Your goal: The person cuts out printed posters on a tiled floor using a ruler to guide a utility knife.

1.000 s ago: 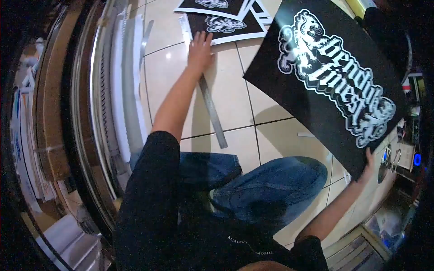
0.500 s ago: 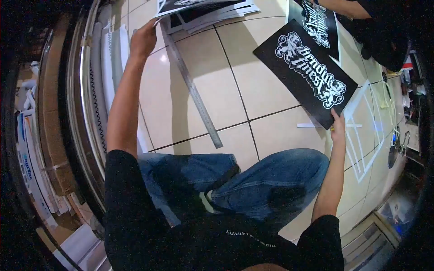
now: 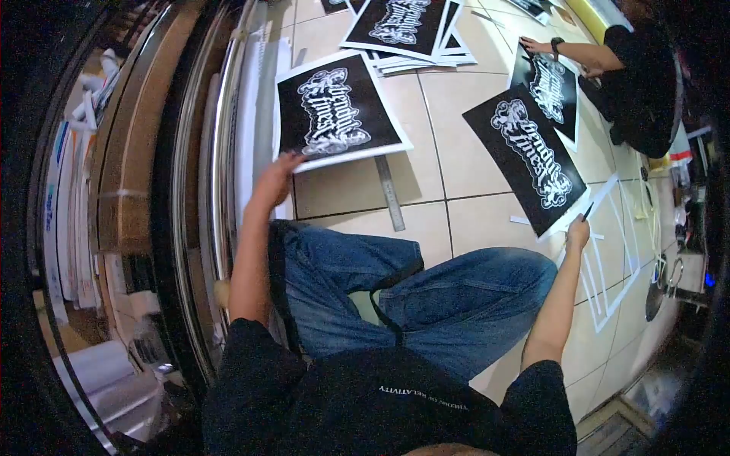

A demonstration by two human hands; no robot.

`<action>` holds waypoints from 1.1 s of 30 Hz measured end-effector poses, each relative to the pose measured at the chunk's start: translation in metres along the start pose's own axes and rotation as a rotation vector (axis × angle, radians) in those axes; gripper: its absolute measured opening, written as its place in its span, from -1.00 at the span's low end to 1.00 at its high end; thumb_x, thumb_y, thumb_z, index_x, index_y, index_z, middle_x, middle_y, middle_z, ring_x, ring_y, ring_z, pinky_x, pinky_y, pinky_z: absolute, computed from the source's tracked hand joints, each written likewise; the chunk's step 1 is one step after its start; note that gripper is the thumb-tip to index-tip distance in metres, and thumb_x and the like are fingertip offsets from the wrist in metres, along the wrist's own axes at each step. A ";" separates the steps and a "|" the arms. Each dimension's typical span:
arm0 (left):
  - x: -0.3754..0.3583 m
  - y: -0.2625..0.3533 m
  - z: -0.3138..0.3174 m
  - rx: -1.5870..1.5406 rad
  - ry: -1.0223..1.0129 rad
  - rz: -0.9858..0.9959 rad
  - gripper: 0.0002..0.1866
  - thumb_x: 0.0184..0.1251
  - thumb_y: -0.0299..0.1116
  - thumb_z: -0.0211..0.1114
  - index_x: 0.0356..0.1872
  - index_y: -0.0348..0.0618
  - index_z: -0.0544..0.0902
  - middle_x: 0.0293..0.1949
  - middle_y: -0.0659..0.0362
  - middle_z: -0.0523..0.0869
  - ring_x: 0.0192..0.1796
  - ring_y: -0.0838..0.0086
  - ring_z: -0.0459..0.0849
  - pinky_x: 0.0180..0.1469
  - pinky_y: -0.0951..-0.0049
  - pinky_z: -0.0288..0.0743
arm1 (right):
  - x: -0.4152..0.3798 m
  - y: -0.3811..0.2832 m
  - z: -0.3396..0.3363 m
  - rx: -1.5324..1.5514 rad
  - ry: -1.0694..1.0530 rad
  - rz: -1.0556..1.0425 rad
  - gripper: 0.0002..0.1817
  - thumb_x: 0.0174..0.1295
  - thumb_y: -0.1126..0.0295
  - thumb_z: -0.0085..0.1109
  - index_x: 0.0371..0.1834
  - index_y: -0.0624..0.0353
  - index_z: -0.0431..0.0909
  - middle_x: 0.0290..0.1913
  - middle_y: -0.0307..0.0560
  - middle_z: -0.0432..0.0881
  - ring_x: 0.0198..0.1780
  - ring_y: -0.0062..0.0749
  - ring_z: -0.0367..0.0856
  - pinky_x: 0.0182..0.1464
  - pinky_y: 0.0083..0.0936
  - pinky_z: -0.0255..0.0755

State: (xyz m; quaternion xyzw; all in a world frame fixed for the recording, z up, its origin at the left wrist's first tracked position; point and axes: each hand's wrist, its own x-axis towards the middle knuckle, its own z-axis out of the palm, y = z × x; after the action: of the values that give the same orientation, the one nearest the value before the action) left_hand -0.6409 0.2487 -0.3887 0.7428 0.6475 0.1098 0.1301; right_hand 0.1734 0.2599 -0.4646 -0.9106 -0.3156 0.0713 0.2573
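My left hand (image 3: 275, 182) grips the near edge of a printed sheet (image 3: 289, 114), black with white ornate lettering and a white border. The sheet is raised off the floor and partly covers a steel ruler (image 3: 391, 199). My right hand (image 3: 578, 232) is closed around a slim dark tool (image 3: 588, 210), whose exact kind I cannot make out. Just beyond that hand lies a black print (image 3: 498, 144) without a white border on its long left side. It overlaps another print (image 3: 566, 114), on which a co-worker's hand (image 3: 536, 47) rests.
A stack of prints (image 3: 426, 38) lies ahead on the tiled floor (image 3: 365, 182). Thin white offcut strips (image 3: 608, 292) are scattered at right. Long metal rails (image 3: 228, 129) and a cardboard box (image 3: 125, 159) run along the left. The co-worker (image 3: 639, 83) crouches at upper right.
My left hand has drawn the bordered sheet off the stack towards me, its printed face now showing. My right hand has come off the black print's corner; the view has shifted.
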 end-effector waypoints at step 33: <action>0.026 0.098 0.107 0.097 -0.350 -0.291 0.00 0.28 0.44 0.07 0.63 0.31 -0.12 0.63 0.02 -0.07 0.63 -0.07 -0.12 0.38 -0.66 -0.18 | -0.259 -0.215 -0.065 0.214 -0.783 -0.508 -0.70 0.32 0.32 0.10 -0.04 0.35 0.60 -0.46 -0.18 0.58 -0.49 -0.51 0.53 -0.43 -0.48 0.49</action>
State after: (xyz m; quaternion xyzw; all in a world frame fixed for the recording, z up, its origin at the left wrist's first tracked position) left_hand -0.5106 0.2561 -0.4564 0.6549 0.7197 -0.0720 0.2190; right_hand -0.1281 0.2182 -0.3071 -0.6777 -0.5921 0.3761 0.2204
